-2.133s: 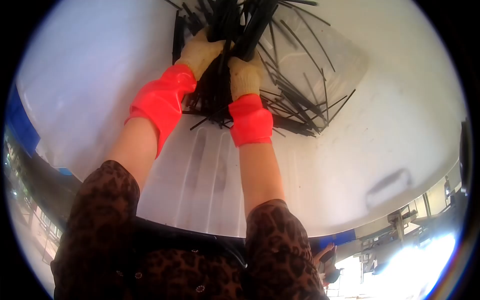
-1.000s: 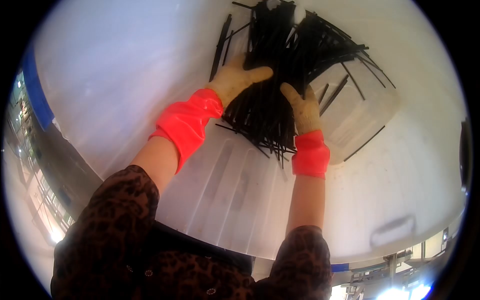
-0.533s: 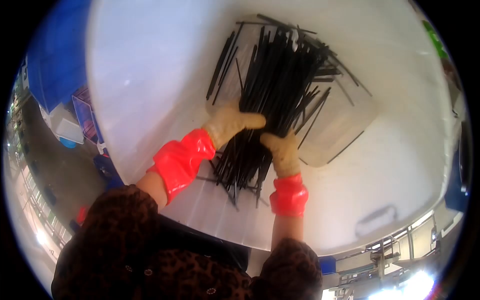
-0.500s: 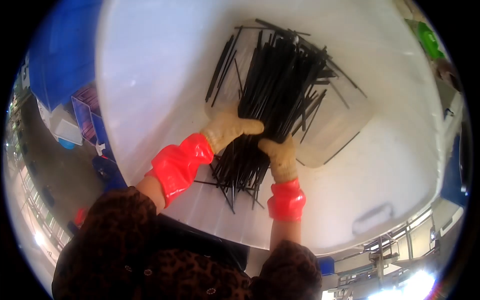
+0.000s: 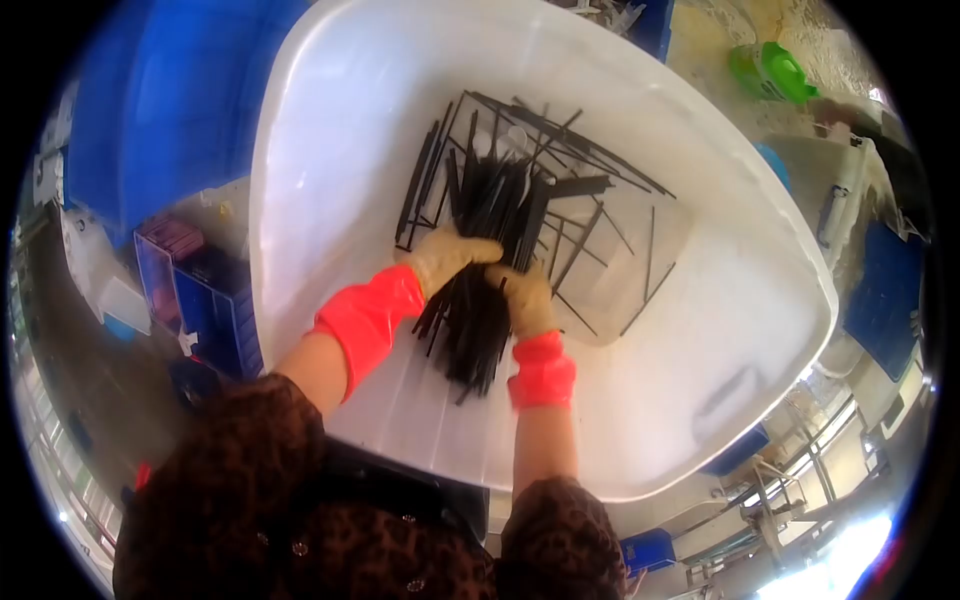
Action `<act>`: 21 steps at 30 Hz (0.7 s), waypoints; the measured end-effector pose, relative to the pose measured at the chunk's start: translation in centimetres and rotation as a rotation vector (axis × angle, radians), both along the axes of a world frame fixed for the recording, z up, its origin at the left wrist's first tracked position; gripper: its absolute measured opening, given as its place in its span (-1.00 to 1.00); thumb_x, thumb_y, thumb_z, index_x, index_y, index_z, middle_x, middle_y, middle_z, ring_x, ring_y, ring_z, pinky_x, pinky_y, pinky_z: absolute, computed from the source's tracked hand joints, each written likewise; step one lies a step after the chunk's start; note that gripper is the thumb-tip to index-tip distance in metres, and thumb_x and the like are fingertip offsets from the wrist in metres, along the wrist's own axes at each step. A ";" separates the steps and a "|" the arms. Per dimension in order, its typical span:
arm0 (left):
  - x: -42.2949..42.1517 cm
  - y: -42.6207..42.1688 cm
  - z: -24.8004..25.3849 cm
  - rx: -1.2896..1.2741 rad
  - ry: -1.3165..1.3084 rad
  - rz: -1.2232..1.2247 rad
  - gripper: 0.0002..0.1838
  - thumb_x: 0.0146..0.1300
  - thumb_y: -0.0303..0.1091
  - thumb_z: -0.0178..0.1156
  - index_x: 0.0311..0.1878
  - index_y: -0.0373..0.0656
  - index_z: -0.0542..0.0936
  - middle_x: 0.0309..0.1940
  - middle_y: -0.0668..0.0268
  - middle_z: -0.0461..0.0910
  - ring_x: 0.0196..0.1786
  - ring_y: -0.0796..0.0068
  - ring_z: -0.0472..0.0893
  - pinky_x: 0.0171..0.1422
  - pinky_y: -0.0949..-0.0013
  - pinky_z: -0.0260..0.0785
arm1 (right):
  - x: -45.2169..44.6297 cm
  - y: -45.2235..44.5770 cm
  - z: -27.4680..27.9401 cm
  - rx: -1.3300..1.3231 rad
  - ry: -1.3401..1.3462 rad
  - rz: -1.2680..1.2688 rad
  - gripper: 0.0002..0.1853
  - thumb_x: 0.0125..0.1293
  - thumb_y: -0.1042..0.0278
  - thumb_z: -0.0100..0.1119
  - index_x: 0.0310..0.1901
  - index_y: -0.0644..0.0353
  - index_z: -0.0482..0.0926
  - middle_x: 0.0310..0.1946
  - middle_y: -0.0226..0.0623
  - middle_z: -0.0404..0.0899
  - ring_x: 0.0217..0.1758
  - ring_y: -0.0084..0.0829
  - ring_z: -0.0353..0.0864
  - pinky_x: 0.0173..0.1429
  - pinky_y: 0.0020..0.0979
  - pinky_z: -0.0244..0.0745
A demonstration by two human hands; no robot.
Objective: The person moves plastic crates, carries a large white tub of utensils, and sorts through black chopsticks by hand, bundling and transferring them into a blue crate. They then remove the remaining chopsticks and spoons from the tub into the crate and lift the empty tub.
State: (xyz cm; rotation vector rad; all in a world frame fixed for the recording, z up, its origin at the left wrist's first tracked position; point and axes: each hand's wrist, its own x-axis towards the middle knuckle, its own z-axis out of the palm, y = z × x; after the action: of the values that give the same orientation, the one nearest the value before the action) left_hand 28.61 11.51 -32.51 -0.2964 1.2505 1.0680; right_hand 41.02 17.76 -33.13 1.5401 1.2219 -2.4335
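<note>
Between my two gloved hands is a thick bundle of thin black strips (image 5: 485, 200), gripped around its middle. My left hand (image 5: 447, 262) wraps the bundle from the left, its thumb lying across the front. From the right, my right hand (image 5: 524, 298) closes on the same bundle, thumb pointing inward. Both hands wear tan gloves with red rubber cuffs. Loose black strips (image 5: 420, 185) lie on the floor of a large white tub (image 5: 660, 420), to the left, behind and to the right of the bundle. My fingers behind the bundle are hidden.
Left of the tub stands a large blue container (image 5: 150, 110), with a smaller dark blue crate (image 5: 215, 310) nearer me. A green plastic container (image 5: 772, 72) sits beyond the far right rim. At the lower right is a small blue box (image 5: 648, 551).
The bundle appears lifted and gathered tighter, leaving more loose strips uncovered on the tub floor. The view has shifted, showing more of the tub's far rim and the green container.
</note>
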 end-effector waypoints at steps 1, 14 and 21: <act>0.2 -0.3 -0.1 -0.001 0.016 0.018 -0.58 -0.13 -0.51 0.14 -0.10 -0.34 0.38 -0.24 0.24 0.47 -0.20 0.48 0.44 -0.06 0.48 0.26 | 0.3 -0.9 0.2 -0.037 -0.034 -0.031 -0.58 -0.19 0.46 0.12 -0.19 0.34 0.37 -0.37 -0.32 0.47 -0.33 -0.50 0.43 -0.21 -0.54 0.32; 4.9 0.4 -0.7 -0.059 0.451 -0.472 -0.27 -0.25 -0.17 0.21 0.06 -0.22 0.21 -0.09 0.12 0.37 -0.02 0.31 0.36 0.05 0.46 0.15 | 6.5 -2.4 -3.4 -0.044 -0.033 -0.092 -0.70 -0.07 0.49 0.01 -0.22 0.33 0.37 -0.40 -0.35 0.45 -0.38 -0.56 0.42 -0.27 -0.59 0.35; 3.8 1.7 -4.9 -0.075 0.171 -0.218 -0.48 -0.10 -0.13 0.15 -0.10 -0.30 0.38 -0.26 0.19 0.47 -0.20 0.43 0.44 -0.09 0.48 0.24 | 3.8 -2.4 -3.5 -0.266 -0.114 -0.479 -0.66 -0.11 0.52 0.11 -0.22 0.36 0.38 -0.38 -0.34 0.46 -0.37 -0.58 0.41 -0.25 -0.59 0.32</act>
State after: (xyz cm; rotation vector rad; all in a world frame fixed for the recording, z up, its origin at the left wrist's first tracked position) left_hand 32.39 13.23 -37.44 -0.1232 1.4428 0.8743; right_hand 44.87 15.40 -36.61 2.0305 0.5219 -2.5795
